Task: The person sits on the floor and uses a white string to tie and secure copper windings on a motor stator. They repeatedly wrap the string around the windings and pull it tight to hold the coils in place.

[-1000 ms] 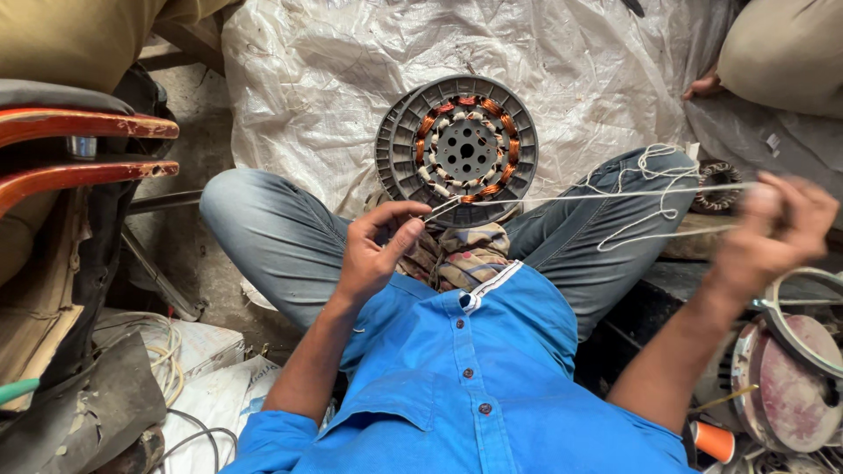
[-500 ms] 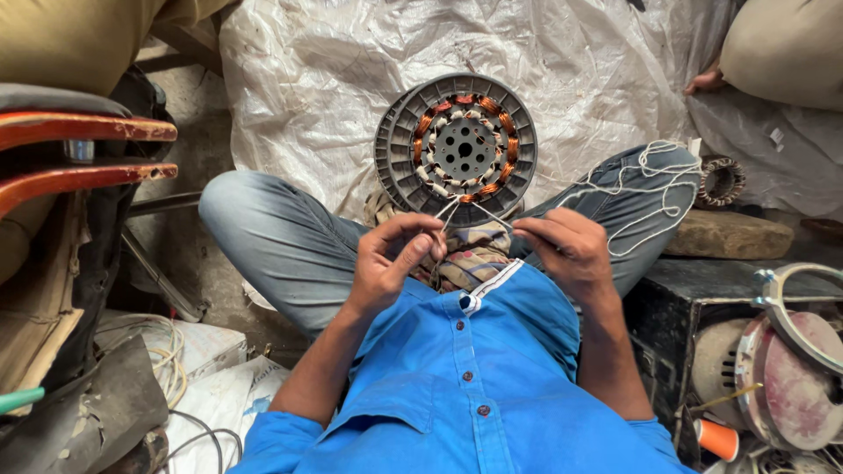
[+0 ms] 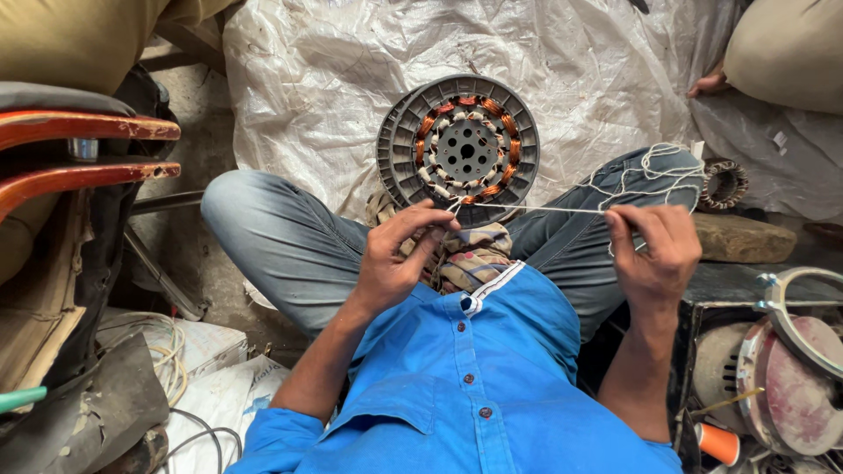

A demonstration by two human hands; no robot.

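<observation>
The round motor stator with copper coils rests on the white plastic sheet between the person's knees, and lacing its windings with white cord looks to be the step in hand. The left hand pinches the cord at the stator's near edge, while the right hand grips it taut. Tightening calls for a steady pull, 1 hand anchoring the tie.

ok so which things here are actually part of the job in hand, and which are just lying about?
In use:
- motor stator with copper windings, propped between the knees
- white string, stretched taut between both hands
- left hand, fingers pinching the string at the stator's rim
- right hand, gripping the string
- loose string piled on the knee

Lying about:
- small coil
- second motor
- orange spool
- red chair
- plastic sheet
</observation>
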